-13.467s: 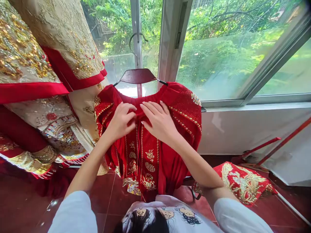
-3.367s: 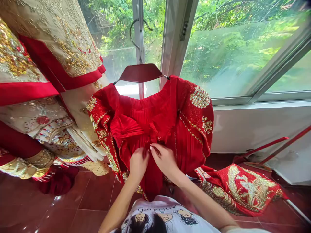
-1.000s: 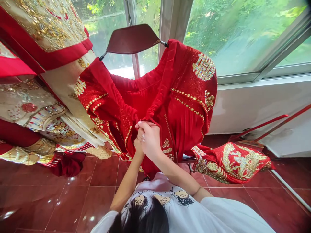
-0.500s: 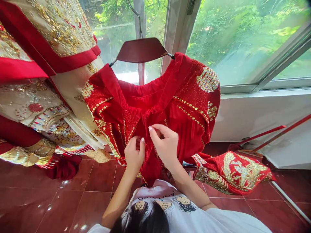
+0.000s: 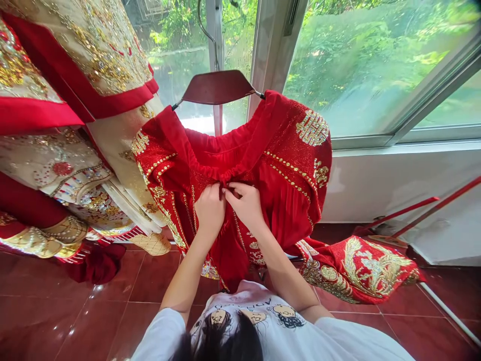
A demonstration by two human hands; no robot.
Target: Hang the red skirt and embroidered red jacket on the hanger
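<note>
A red skirt (image 5: 285, 165) with gold embroidery hangs from a dark wooden hanger (image 5: 218, 86) in front of the window. Its gathered waistband sags forward toward me. My left hand (image 5: 209, 210) and my right hand (image 5: 246, 203) meet at the middle of that waistband, fingers curled and pinching the red cloth side by side. The fingertips are tucked into the folds, so what lies between them is hidden. My white printed T-shirt (image 5: 263, 321) fills the bottom of the view.
Cream and red embroidered garments (image 5: 67, 100) hang close on the left. Another red and gold garment (image 5: 368, 271) lies on the red tiled floor (image 5: 75, 311) at the right. Red rods (image 5: 409, 215) lean against the white wall under the window (image 5: 356, 65).
Over the last second both hands rose along the skirt's front opening to the gathered waistband and came together there. The view tilted up slightly.
</note>
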